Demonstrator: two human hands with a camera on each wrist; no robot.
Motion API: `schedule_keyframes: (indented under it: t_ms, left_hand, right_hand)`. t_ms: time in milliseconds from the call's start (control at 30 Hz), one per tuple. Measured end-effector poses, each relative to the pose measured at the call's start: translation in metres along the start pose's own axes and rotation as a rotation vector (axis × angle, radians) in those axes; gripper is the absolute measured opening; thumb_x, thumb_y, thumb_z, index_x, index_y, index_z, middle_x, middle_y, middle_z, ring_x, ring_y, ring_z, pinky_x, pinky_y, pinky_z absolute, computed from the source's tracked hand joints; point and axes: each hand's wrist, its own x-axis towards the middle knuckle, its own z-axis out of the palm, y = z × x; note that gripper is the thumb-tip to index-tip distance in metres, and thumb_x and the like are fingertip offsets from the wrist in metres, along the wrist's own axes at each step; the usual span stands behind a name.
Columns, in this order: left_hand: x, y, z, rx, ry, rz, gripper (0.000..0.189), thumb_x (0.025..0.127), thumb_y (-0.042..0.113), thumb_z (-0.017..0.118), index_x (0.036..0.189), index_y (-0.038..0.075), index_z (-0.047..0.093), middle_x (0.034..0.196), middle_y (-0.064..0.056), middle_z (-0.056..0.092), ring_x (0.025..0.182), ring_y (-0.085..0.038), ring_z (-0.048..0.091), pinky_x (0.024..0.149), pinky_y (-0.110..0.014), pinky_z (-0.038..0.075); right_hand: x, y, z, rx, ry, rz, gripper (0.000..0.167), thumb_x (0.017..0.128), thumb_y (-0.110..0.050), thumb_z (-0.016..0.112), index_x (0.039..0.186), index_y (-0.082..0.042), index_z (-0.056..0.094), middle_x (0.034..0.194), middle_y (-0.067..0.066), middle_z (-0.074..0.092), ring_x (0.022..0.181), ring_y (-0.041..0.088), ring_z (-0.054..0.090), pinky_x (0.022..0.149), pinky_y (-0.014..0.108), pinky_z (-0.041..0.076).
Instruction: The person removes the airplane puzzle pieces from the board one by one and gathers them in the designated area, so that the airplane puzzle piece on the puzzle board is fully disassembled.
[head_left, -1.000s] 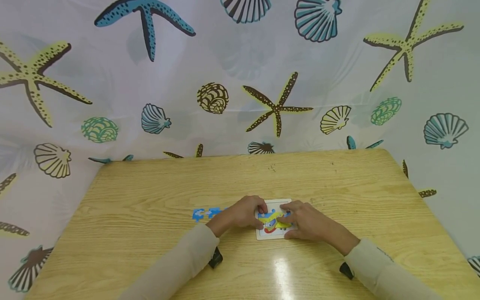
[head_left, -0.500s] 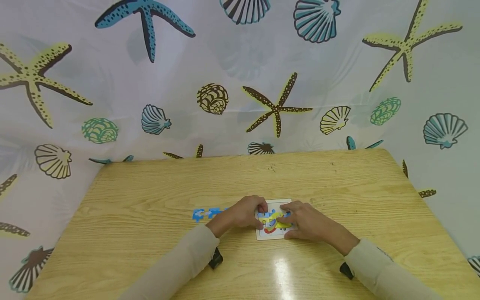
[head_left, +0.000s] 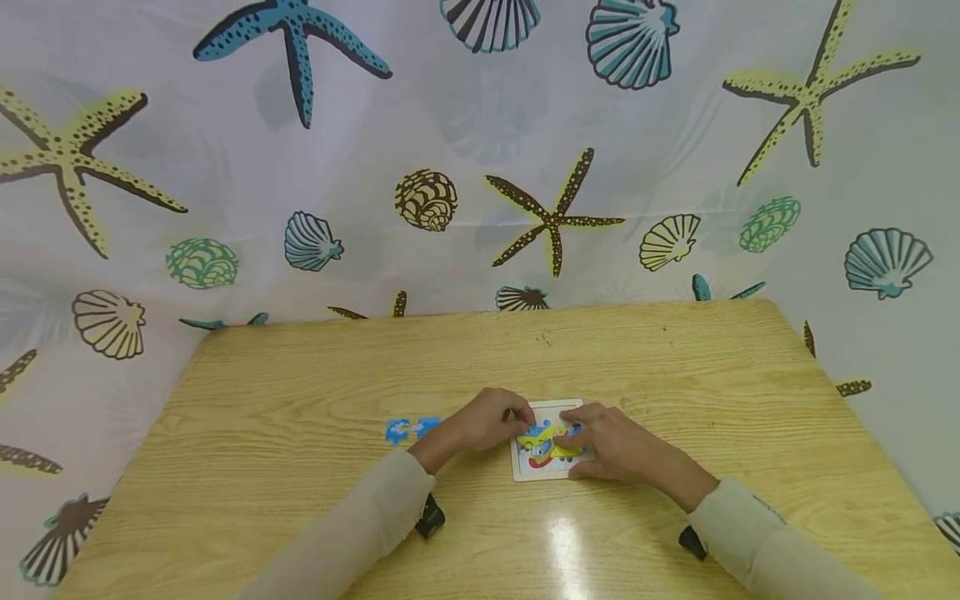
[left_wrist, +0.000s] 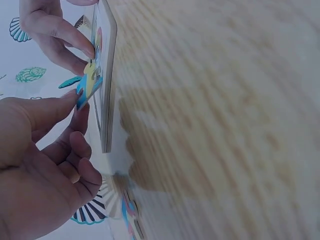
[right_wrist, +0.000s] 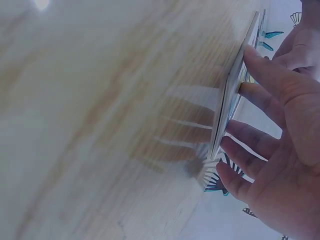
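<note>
- Here, the left hand (head_left: 487, 421) pinches a puzzle piece (left_wrist: 85, 90) between thumb and finger, tilted at the ten o'clock corner of the board (head_left: 546, 411); whether they touch is unclear.
- The right hand (head_left: 618, 442), fingers spread, touches the board's three o'clock side.
- Blue loose pieces (head_left: 394, 432) lie toward nine o'clock on the table (head_left: 300, 500).
</note>
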Motion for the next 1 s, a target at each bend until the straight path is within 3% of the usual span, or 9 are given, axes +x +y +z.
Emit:
schedule_keyframes:
  t_ms: [367,633,1000]
  left_hand:
    - [-0.0017,-0.0036,-0.0028,-0.021,-0.005,0.014,0.014,0.093,0.011,0.059,0.096,0.012,0.073,0.095,0.001,0.069,0.074,-0.010,0.052,0.068,-0.024,0.043]
    - [-0.0018,-0.0056,-0.0034,-0.007,0.034,0.015,0.010,0.090,0.010,0.063,0.086,0.011,0.072,0.085,0.001,0.069,0.072,-0.009,0.051,0.067,-0.021,0.043]
    - [-0.0070,-0.0081,-0.0077,-0.024,0.054,-0.001,0.011,0.091,0.012,0.063,0.085,0.012,0.072,0.083,0.004,0.067,0.072,-0.010,0.050,0.068,-0.023,0.043]
  right_hand:
    - [0.0001,-0.0013,-0.0010,-0.016,0.007,-0.010,0.048,0.082,-0.041,0.071,0.122,-0.015,0.066,0.134,0.018,0.055,0.122,0.036,0.052,0.097,0.050,0.045]
    - [0.0002,-0.0028,-0.0012,-0.007,0.001,0.003,0.048,0.082,-0.040,0.071,0.122,-0.015,0.066,0.134,0.018,0.055,0.122,0.036,0.052,0.098,0.050,0.044]
    - [-0.0004,-0.0028,-0.0015,0.001,-0.010,0.018,0.048,0.082,-0.040,0.070,0.123,-0.016,0.065,0.135,0.017,0.054,0.124,0.036,0.051,0.099,0.049,0.042]
